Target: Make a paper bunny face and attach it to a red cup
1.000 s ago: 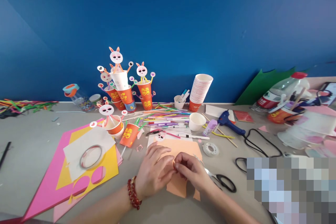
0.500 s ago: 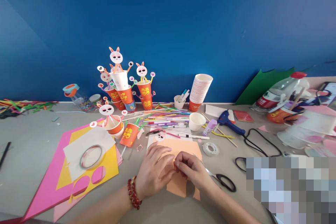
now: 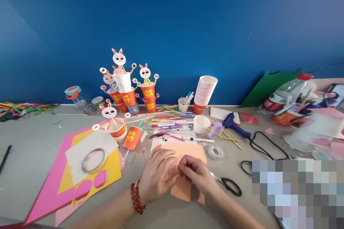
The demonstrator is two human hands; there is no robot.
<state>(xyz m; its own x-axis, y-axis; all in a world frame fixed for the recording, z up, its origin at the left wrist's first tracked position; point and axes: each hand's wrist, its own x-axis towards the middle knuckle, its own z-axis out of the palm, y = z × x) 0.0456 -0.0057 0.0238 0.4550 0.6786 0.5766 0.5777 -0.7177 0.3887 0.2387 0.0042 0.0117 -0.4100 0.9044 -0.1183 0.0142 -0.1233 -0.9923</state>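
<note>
Over a peach-orange paper sheet [image 3: 182, 191], my two hands meet. My right hand [image 3: 197, 174] is closed in a pinch on a small orange paper piece [image 3: 177, 167], of which only an edge shows. My left hand [image 3: 158, 171], with a red bead bracelet [image 3: 137, 197] at the wrist, has its thumb and fingertip closed about the same piece from the left. Its other fingers are loosely curved above the sheet. Black-handled scissors [image 3: 231, 186] lie to the right, blades partly hidden by my right hand. A small rabbit face cutout [image 3: 163, 140] lies behind the sheet.
Rabbit-topped paper cups [image 3: 127, 98] stand back left, a cup stack [image 3: 205, 91] back centre. Pens and coloured sticks [image 3: 169, 121] spread behind my hands. A tape roll [image 3: 215, 152] and blue glue gun [image 3: 236, 127] lie right; coloured paper [image 3: 49, 179] lies left.
</note>
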